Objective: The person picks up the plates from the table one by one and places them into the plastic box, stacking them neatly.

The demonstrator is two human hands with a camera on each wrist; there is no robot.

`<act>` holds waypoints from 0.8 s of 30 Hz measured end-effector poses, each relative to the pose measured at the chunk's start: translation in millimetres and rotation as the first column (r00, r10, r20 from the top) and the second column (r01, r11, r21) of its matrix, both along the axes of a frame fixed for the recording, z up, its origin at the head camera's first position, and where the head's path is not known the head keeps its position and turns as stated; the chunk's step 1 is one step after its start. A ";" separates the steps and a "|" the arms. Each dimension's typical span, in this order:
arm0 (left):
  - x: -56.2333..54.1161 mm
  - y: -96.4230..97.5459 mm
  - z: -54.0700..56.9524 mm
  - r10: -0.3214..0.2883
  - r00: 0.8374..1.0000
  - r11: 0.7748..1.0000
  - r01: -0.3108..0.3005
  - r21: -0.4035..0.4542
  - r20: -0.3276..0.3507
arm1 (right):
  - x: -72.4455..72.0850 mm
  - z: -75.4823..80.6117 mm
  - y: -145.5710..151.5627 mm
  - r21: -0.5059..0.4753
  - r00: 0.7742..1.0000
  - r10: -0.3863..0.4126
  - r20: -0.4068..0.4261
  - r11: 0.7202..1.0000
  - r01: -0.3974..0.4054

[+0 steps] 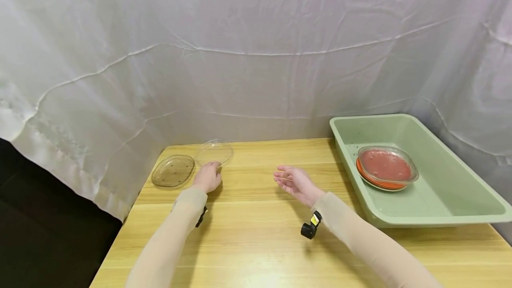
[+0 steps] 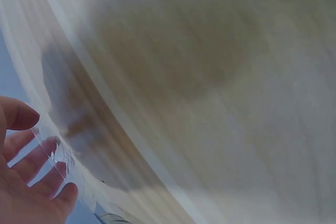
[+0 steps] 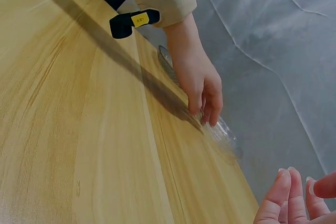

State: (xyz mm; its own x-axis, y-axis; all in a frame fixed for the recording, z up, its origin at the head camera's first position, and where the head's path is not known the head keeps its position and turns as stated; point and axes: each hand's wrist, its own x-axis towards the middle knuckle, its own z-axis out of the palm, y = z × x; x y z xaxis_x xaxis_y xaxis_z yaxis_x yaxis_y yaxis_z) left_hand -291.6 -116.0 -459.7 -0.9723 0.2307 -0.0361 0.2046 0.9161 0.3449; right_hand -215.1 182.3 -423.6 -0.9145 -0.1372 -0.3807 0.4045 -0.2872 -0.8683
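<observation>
At the back left of the table, my left hand (image 1: pixel 208 177) pinches the near rim of a clear, see-through plate (image 1: pixel 216 149). In the left wrist view the thumb lies on one side of the thin rim, and the fingers (image 2: pixel 44 156) show through the plate. Left of that hand, a brown transparent plate (image 1: pixel 173 171) lies flat on the wood. My right hand (image 1: pixel 298 184) hovers over the middle of the table, palm turned inward, fingers loosely bent around nothing.
A large green basin (image 1: pixel 436 221) stands on the right side of the wooden table (image 1: pixel 248 234). Inside it, a clear dish (image 1: pixel 386 163) is stacked on orange plates (image 1: pixel 382 184). Grey curtains (image 1: pixel 256 83) hang behind the table's back edge.
</observation>
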 end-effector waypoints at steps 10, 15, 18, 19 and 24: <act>-0.7 -5.9 -5.1 -0.079 0.992 0.996 0.082 0.027 -0.098 | 1.4 -3.2 -3.4 0.002 1.000 0.018 -0.004 1.000 -0.018; 1.8 -5.2 -4.1 -0.121 0.986 0.990 0.128 0.053 -0.116 | 1.9 -2.5 -6.0 0.013 1.000 0.011 0.001 1.000 -0.011; 2.7 -4.3 -2.7 -0.117 0.987 0.988 0.127 0.085 -0.110 | 1.8 -2.5 -7.3 0.019 1.000 0.017 -0.003 1.000 -0.017; 2.9 -4.0 -2.2 -0.104 0.989 0.988 0.116 0.102 -0.108 | 1.7 -2.4 -7.9 0.021 1.000 0.018 -0.001 1.000 -0.018; 1.9 -4.0 -1.5 0.074 0.986 0.982 -0.045 0.185 -0.152 | 1.7 -3.5 -12.2 0.030 1.000 0.024 -0.005 0.999 -0.024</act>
